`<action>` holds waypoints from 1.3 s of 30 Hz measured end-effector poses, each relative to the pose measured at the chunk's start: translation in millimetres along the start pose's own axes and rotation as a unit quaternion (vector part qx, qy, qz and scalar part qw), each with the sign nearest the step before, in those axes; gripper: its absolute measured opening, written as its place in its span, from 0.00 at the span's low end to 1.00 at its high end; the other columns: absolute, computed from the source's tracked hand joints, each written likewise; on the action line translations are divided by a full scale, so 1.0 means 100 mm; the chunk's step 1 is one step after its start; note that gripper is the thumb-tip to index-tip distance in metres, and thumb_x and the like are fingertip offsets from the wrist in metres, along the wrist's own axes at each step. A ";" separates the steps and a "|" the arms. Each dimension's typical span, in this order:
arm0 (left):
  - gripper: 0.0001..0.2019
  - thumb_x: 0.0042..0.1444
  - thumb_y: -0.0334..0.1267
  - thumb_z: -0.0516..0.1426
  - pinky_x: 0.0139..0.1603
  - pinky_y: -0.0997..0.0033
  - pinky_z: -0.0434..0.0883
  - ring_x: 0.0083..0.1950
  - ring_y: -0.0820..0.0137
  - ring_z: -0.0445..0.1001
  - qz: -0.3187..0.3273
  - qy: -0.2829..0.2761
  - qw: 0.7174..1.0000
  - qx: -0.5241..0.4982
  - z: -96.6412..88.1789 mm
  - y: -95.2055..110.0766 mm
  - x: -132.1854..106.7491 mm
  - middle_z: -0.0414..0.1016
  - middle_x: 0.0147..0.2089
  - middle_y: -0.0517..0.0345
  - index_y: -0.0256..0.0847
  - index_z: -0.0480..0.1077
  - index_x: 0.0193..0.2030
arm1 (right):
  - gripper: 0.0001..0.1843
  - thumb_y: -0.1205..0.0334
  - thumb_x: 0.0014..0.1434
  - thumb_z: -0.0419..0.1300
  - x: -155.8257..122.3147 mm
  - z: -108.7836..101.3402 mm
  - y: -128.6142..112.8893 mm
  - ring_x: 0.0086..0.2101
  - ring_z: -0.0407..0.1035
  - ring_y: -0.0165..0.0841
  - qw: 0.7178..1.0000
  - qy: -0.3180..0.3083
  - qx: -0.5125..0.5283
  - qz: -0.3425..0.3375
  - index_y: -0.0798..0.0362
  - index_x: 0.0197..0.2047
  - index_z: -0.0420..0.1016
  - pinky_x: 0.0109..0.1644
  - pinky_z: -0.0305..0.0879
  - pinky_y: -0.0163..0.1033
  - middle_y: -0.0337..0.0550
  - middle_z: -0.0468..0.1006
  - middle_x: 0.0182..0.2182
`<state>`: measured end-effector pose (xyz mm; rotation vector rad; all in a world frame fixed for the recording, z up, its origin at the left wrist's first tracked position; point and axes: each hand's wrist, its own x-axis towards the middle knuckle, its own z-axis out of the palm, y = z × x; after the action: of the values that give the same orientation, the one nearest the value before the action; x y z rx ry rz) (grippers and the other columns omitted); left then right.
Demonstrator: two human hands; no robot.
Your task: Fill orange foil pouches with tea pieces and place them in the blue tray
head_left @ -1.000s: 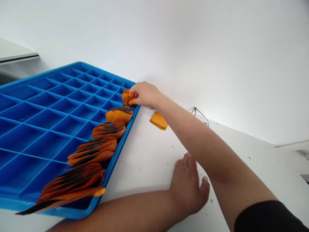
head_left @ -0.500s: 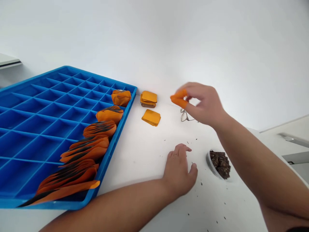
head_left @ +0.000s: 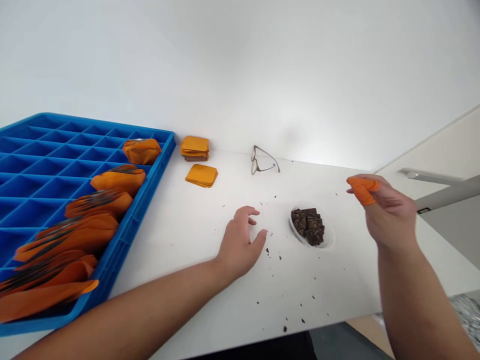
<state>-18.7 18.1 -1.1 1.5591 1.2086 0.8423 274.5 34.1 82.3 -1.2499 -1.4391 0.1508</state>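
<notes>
My left hand (head_left: 242, 245) rests on the white table with fingers loosely curved and thumb apart, holding nothing. My right hand (head_left: 392, 207) is raised at the right, above the table. Orange finger cots (head_left: 363, 190) cover its thumb and index finger, and these tips are pressed together. Whether anything small is between them I cannot make out. Between my hands stands a clear round tub (head_left: 330, 235) with dark brown, flaky square pieces (head_left: 309, 225) in it. Dark crumbs (head_left: 279, 257) lie around my left hand and the tub.
At the left, a blue divided tray (head_left: 131, 220) holds several orange sleeves (head_left: 118, 180) with dark edges along its right side. Two stacks of orange cards (head_left: 201, 175) lie beside it. Eyeglasses (head_left: 255, 165) rest near the wall. A metal handle (head_left: 429, 176) is at the right.
The view has shifted to the right. My right hand has moved from above the eyeglasses to the right, past the tub, still pinched. My left hand stays on the table.
</notes>
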 end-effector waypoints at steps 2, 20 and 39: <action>0.19 0.63 0.42 0.56 0.51 0.53 0.71 0.60 0.57 0.70 -0.004 0.000 1.000 0.002 0.00 -0.02 0.01 0.68 0.61 0.51 0.50 0.59 0.60 | 0.07 0.55 0.58 0.69 -0.06 0.07 0.15 0.43 0.74 0.37 0.999 0.010 0.029 0.009 0.37 0.41 0.86 0.44 0.73 0.52 0.42 0.81 0.46; 0.14 0.67 0.43 0.55 0.63 0.55 0.67 0.61 0.65 0.67 -0.008 -0.001 1.000 0.010 0.01 -0.03 0.01 0.62 0.68 0.64 0.58 0.60 0.57 | 0.12 0.68 0.57 0.70 -0.09 -0.03 0.50 0.40 0.74 0.35 0.998 0.060 0.014 -0.034 0.38 0.39 0.86 0.42 0.68 0.47 0.43 0.80 0.39; 0.11 0.65 0.45 0.56 0.64 0.53 0.67 0.59 0.64 0.70 -0.004 0.037 0.998 0.047 0.02 -0.01 0.02 0.68 0.66 0.61 0.53 0.66 0.53 | 0.09 0.65 0.54 0.73 -0.16 0.02 0.41 0.32 0.71 0.32 0.997 -0.037 0.014 -0.069 0.47 0.26 0.77 0.36 0.67 0.42 0.37 0.78 0.31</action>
<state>-16.7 19.7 -3.0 1.6084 1.3231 0.8550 293.2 40.8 42.5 -1.1285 -1.5767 0.1239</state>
